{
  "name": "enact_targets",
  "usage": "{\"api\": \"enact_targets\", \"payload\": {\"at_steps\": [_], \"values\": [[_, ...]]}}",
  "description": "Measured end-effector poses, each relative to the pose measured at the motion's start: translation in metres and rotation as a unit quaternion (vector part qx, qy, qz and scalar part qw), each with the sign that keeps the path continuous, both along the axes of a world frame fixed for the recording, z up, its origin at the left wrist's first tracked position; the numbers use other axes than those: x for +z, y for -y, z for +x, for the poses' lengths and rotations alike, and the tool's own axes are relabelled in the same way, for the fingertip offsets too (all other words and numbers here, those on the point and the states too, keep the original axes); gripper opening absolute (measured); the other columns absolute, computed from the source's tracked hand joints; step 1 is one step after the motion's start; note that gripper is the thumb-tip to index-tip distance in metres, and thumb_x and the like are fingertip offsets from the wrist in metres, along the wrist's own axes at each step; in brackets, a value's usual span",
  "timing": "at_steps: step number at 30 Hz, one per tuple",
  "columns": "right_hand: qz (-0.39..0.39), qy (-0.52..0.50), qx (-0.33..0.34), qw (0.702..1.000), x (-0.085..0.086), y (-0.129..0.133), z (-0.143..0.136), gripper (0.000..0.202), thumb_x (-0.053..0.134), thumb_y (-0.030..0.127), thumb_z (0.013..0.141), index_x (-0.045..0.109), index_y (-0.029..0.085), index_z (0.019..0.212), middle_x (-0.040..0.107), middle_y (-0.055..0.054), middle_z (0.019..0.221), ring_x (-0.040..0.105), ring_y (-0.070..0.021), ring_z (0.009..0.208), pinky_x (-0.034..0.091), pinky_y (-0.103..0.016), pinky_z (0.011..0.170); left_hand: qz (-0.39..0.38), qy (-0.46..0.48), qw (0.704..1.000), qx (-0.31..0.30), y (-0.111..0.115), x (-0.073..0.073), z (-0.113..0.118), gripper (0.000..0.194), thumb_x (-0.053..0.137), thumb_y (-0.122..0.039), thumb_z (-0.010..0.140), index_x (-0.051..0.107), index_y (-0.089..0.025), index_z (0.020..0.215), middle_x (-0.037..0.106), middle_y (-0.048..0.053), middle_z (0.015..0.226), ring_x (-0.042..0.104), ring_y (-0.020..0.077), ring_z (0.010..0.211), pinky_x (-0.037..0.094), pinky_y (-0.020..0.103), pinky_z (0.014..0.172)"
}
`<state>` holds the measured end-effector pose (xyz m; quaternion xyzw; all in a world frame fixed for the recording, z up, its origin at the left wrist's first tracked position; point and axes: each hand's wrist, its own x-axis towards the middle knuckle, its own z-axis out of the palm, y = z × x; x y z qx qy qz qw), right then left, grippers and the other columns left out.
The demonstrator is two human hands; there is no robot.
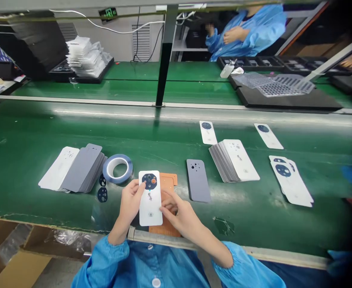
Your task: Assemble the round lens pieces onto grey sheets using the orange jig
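Observation:
A white phone-shaped panel (pixel 151 204) with a dark round camera piece (pixel 149 181) near its top is held between both hands. My left hand (pixel 130 202) pinches its upper left edge, the thumb at the dark piece. My right hand (pixel 177 212) grips the lower right edge between thumb and fingers. Partly hidden beneath and behind the panel lies an orange plate (pixel 169 181). A blue roll of tape (pixel 129 169) is left of the panel, with small dark round pieces (pixel 102 195) beside it. One grey panel (pixel 198 182) lies to the right.
A stack of white and grey panels (pixel 81 170) lies left, another stack (pixel 243 162) right. White panels with dark circles (pixel 295 188) lie farther right, two more behind. A metal post (pixel 164 52) rises mid-bench. Beyond are black trays (pixel 286 98) and a person in blue (pixel 253 34).

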<state>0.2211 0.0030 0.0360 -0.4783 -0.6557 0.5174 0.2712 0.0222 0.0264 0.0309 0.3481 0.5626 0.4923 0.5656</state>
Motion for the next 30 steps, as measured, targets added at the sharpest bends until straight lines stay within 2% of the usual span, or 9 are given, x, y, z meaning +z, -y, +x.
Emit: {"api": "enact_targets", "payload": {"at_steps": [4, 8, 10, 13, 14, 16, 20, 24, 30], "values": [[-0.004, -0.031, -0.040, 0.999, 0.005, -0.044, 0.001, 0.044, 0.062, 0.030, 0.092, 0.061, 0.020, 0.134, 0.078, -0.006, 0.089, 0.073, -0.0203, 0.075, 0.060, -0.033, 0.067, 0.069, -0.031, 0.994, 0.075, 0.006, 0.015, -0.015, 0.051, 0.071, -0.046, 0.089, 0.058, -0.015, 0.128, 0.076, 0.015, 0.111, 0.075, 0.0227, 0.088, 0.058, 0.027, 0.065], [0.019, 0.022, -0.119, 0.992, 0.007, -0.143, 0.013, 0.043, 0.064, 0.026, 0.087, 0.065, 0.010, 0.127, 0.076, -0.007, 0.084, 0.072, -0.0210, 0.074, 0.060, -0.035, 0.073, 0.134, -0.180, 0.962, 0.154, 0.031, 0.017, -0.046, 0.037, 0.065, -0.042, 0.095, 0.063, -0.019, 0.123, 0.074, 0.013, 0.111, 0.073, 0.0211, 0.088, 0.060, 0.031, 0.071], [0.033, 0.061, -0.157, 0.985, 0.007, -0.195, 0.019, 0.041, 0.063, 0.026, 0.088, 0.065, 0.007, 0.125, 0.075, -0.008, 0.080, 0.071, -0.0212, 0.071, 0.059, -0.035, 0.071, 0.168, -0.283, 0.919, 0.216, 0.045, 0.013, -0.060, 0.034, 0.066, -0.041, 0.093, 0.065, -0.019, 0.119, 0.072, 0.012, 0.112, 0.070, 0.0219, 0.090, 0.059, 0.032, 0.072], [0.052, 0.117, -0.192, 0.973, 0.007, -0.251, 0.023, 0.035, 0.065, 0.030, 0.093, 0.068, 0.008, 0.120, 0.075, -0.009, 0.084, 0.072, -0.0217, 0.079, 0.059, -0.036, 0.078, 0.199, -0.433, 0.830, 0.290, 0.060, 0.001, -0.076, 0.057, 0.073, -0.046, 0.086, 0.059, -0.019, 0.133, 0.061, 0.018, 0.134, 0.063, 0.0327, 0.117, 0.058, 0.045, 0.090], [0.058, 0.136, -0.199, 0.969, 0.008, -0.262, 0.023, 0.033, 0.066, 0.033, 0.095, 0.069, 0.010, 0.117, 0.076, -0.009, 0.089, 0.072, -0.0212, 0.082, 0.059, -0.037, 0.080, 0.181, -0.462, 0.817, 0.294, 0.063, -0.005, -0.080, 0.067, 0.075, -0.050, 0.083, 0.055, -0.018, 0.139, 0.057, 0.020, 0.141, 0.058, 0.0371, 0.126, 0.055, 0.051, 0.098], [0.065, 0.172, -0.209, 0.961, 0.009, -0.275, 0.022, 0.030, 0.066, 0.038, 0.098, 0.069, 0.013, 0.115, 0.074, -0.008, 0.101, 0.071, -0.0198, 0.088, 0.059, -0.038, 0.084, 0.099, -0.469, 0.835, 0.271, 0.067, -0.015, -0.087, 0.080, 0.072, -0.058, 0.082, 0.047, -0.019, 0.148, 0.055, 0.021, 0.145, 0.055, 0.0418, 0.132, 0.051, 0.059, 0.104], [0.075, 0.236, -0.221, 0.943, 0.014, -0.280, 0.025, 0.026, 0.068, 0.038, 0.095, 0.074, 0.013, 0.101, 0.075, -0.013, 0.103, 0.072, -0.0256, 0.098, 0.056, -0.042, 0.091, -0.042, -0.330, 0.920, 0.206, 0.070, -0.030, -0.101, 0.075, 0.059, -0.061, 0.089, 0.046, -0.021, 0.150, 0.064, 0.020, 0.138, 0.071, 0.0370, 0.111, 0.062, 0.049, 0.085], [0.096, 0.248, -0.197, 0.944, 0.022, -0.260, 0.021, 0.024, 0.065, 0.032, 0.090, 0.078, 0.012, 0.094, 0.077, -0.020, 0.100, 0.072, -0.0339, 0.103, 0.053, -0.042, 0.092, -0.037, -0.148, 0.968, 0.199, 0.067, -0.029, -0.107, 0.071, 0.067, -0.061, 0.082, 0.061, -0.014, 0.134, 0.075, 0.019, 0.117, 0.078, 0.0326, 0.095, 0.064, 0.039, 0.073], [0.062, 0.144, -0.010, 0.988, 0.021, -0.148, -0.048, 0.026, 0.064, 0.041, 0.092, 0.080, 0.020, 0.091, 0.079, -0.008, 0.080, 0.074, -0.0245, 0.071, 0.059, -0.036, 0.072, -0.038, 0.033, 0.983, 0.179, 0.049, -0.019, -0.097, 0.061, 0.081, -0.055, 0.071, 0.072, -0.011, 0.112, 0.080, 0.015, 0.098, 0.079, 0.0286, 0.080, 0.059, 0.029, 0.058]]}}
